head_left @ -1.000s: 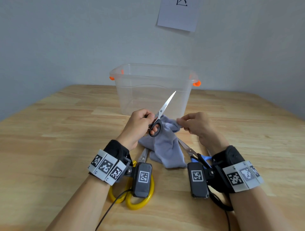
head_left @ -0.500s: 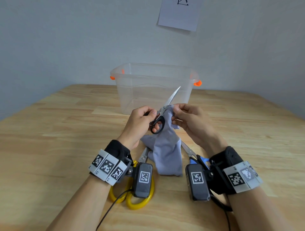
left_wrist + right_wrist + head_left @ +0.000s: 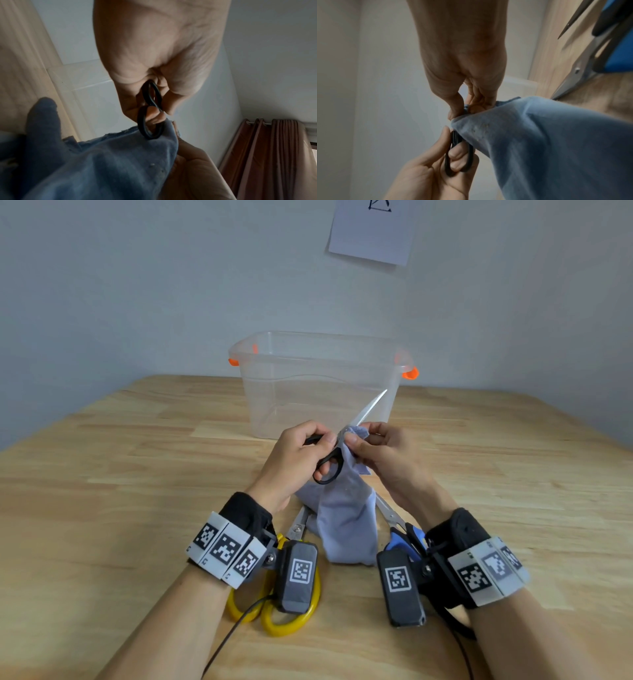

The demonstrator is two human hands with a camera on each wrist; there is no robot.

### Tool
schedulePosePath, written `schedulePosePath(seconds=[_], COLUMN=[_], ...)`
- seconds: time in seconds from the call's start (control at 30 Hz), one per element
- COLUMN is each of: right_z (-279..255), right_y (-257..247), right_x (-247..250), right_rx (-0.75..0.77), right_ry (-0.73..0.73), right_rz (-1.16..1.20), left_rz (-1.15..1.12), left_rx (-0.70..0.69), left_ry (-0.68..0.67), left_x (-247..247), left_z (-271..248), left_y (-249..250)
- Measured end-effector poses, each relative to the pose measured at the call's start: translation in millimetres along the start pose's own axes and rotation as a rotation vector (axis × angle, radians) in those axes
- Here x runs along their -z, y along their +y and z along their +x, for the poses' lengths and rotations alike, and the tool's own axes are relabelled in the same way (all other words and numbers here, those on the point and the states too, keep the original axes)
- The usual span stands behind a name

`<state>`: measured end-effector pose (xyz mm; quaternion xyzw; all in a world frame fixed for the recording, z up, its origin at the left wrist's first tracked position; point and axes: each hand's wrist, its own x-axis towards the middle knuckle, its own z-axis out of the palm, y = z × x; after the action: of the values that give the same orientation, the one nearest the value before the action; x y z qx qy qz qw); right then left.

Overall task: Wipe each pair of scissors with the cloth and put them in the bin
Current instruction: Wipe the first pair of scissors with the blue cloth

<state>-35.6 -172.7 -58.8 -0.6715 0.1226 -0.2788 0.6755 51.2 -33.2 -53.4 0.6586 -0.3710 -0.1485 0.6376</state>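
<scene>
Nearest the viewer, a pair of yellow-handled steel scissors [image 3: 294, 607] is laid flat on the pale wooden table [image 3: 102, 491], partly hidden beneath the left wrist camera. Just to the right of it, a pair of blue-and-black-handled steel scissors [image 3: 400, 529] is laid on the same table, its handles hidden under the right wrist and its blades angled toward the middle.

Between the two pairs, the lower end of a soft grey-blue cloth [image 3: 346, 522] is draped onto the table, while its upper end is lifted off it.

Above the cloth, a pair of small black-handled steel scissors [image 3: 330, 465] is held clear of the table by the left hand [image 3: 294, 460]. The fingers of that hand are curled around and through the black handle loops, as is confirmed in the left wrist view [image 3: 150, 112]. The blades are kept together and pointed up and away to the right.

The upper end of the cloth is folded over the base of the blades and is pinched there by the right hand [image 3: 387, 453], thumb and fingertips being pressed together on the fabric, as is shown in the right wrist view [image 3: 462, 106].

Further back, a clear plastic bin with orange clips [image 3: 318, 419] is stood upright on the table, with nothing seen inside it. Behind it, a white sheet of paper [image 3: 373, 231] is fixed to the grey wall.
</scene>
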Motion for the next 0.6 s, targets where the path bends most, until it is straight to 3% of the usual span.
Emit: schedulePosePath(seconds=[0.23,0.6], right_z=[-5.3,-1.5], right_y=[-2.2,-2.8], right_x=[-2.8,0.4], right_rx=[0.018,0.119], right_ry=[-0.019,0.169], right_rz=[-0.150,-0.125], left_rz=[0.066,0.129], left_rx=[-0.001,-0.011], left_ry=[0.006,0.000], left_x=[2.2,2.9], left_z=[-1.1,-4.6], left_y=[2.1,5.3])
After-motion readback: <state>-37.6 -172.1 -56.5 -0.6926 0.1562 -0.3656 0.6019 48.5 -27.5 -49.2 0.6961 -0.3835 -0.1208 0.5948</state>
